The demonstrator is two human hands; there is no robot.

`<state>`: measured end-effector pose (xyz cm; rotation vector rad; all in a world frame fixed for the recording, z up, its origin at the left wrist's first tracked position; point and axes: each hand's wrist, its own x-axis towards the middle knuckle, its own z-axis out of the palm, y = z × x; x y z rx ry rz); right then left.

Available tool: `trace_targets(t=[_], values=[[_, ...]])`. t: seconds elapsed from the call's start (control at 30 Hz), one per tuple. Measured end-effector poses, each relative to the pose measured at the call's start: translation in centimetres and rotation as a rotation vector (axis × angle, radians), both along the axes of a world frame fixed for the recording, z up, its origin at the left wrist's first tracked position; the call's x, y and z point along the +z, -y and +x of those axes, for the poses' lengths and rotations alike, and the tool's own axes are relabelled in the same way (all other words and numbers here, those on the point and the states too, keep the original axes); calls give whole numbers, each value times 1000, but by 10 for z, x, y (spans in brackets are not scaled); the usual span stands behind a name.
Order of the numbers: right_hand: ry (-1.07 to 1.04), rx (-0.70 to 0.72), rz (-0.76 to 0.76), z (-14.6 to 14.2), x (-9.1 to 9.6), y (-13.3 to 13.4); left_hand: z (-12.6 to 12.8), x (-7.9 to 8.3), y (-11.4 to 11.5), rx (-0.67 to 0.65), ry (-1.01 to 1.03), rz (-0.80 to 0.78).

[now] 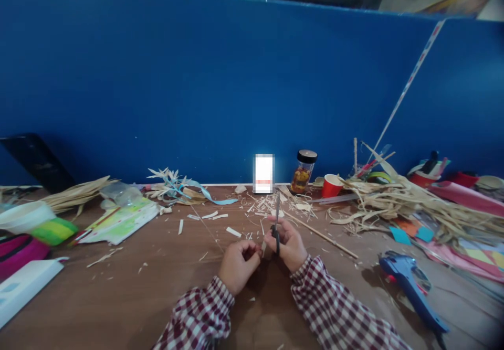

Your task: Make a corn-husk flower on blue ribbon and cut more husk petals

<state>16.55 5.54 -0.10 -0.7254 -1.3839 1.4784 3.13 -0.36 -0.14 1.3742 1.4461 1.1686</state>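
Observation:
My right hand is closed on a pair of scissors, with dark handles and the blades pointing up and away from me. Just left of it, my left hand is curled in a pinch. A short pale strip shows between the two hands, its near end at my left fingertips. Exactly how the strip sits in the fingers is partly hidden. Beyond the scissors lies a scatter of thin pale cut slivers. Several white paper strips are spread on the brown table to the left.
A blue hot glue gun lies at the right, before a heap of dried husk strips. A lidded jar and a red cup stand by the blue partition. A thin stick lies right of my hands; a white power strip is at left.

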Motion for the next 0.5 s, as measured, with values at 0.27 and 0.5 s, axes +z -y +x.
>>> trace_targets(t=[0.27, 0.5], values=[[18, -10, -20, -2, 4, 1, -3, -4, -2, -37, 73, -87], [-1, -2, -19, -1, 3, 0, -5, -4, -4, -37, 115, -144]])
